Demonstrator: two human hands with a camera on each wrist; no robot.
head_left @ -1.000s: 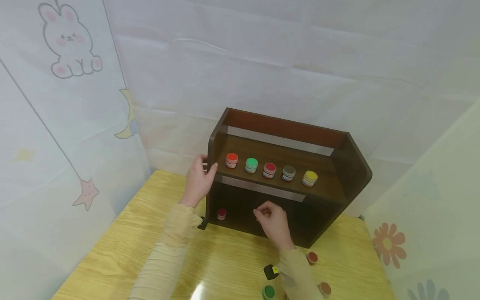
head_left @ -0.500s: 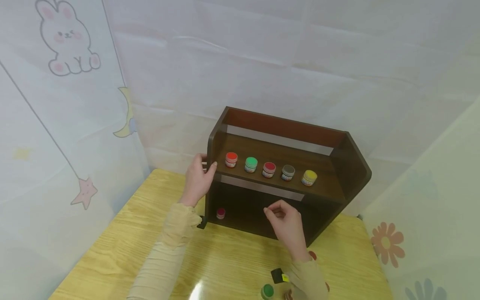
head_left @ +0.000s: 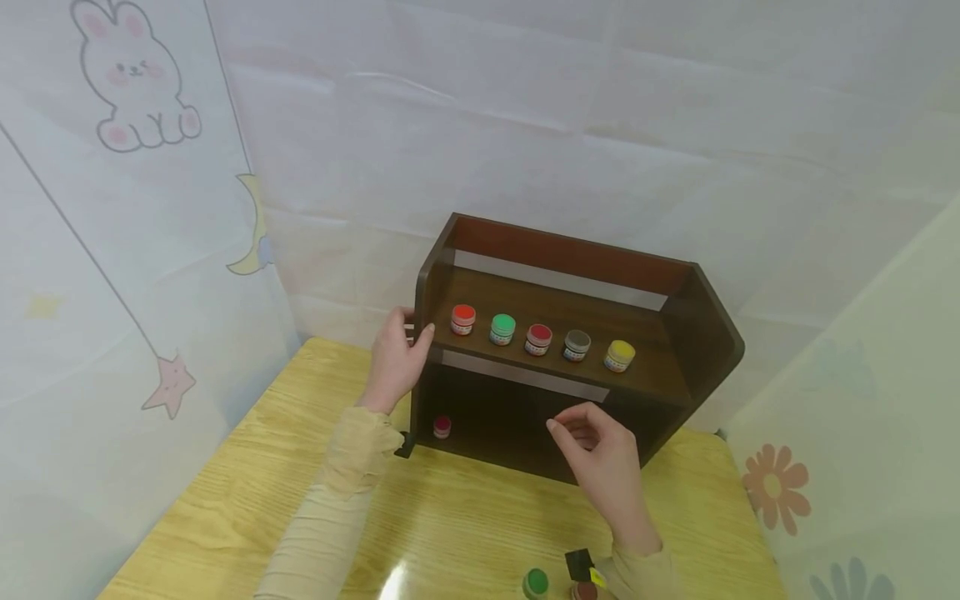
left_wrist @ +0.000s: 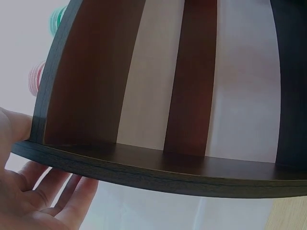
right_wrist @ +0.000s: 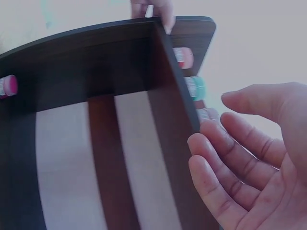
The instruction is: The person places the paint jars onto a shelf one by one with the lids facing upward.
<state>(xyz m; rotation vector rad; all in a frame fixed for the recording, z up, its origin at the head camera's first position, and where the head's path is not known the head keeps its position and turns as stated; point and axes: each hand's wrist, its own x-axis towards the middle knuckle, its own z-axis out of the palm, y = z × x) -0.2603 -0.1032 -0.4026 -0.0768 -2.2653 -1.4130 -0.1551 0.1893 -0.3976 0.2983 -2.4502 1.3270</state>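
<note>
A dark brown two-tier shelf (head_left: pixel 708 333) stands on the table. My left hand (head_left: pixel 396 358) grips its left side panel, thumb in front and fingers behind; the left wrist view shows them wrapped at the board's edge. Along the upper tier runs a row of small paint jars: red (head_left: pixel 463 320), mint green (head_left: pixel 502 329), dark red (head_left: pixel 538 339), grey (head_left: pixel 577 345) and yellow (head_left: pixel 619 356). A crimson jar (head_left: pixel 442 427) sits at the lower tier's left end. My right hand (head_left: pixel 603 458) hovers before the lower tier, fingers loosely bent around nothing; thumb and fingertips (right_wrist: pixel 199 165) are apart.
On the wood-grain table (head_left: pixel 315 500), a green jar (head_left: pixel 536 583) and a brown jar (head_left: pixel 585 591) stand near the front, by my right sleeve (head_left: pixel 645 575). White sheeting (head_left: pixel 525 108) hangs behind and at both sides.
My right hand has drawn back rightward and toward me from the lower tier, its fingers spreading a little. It now covers the reddish jars at the right. The left hand stays in place.
</note>
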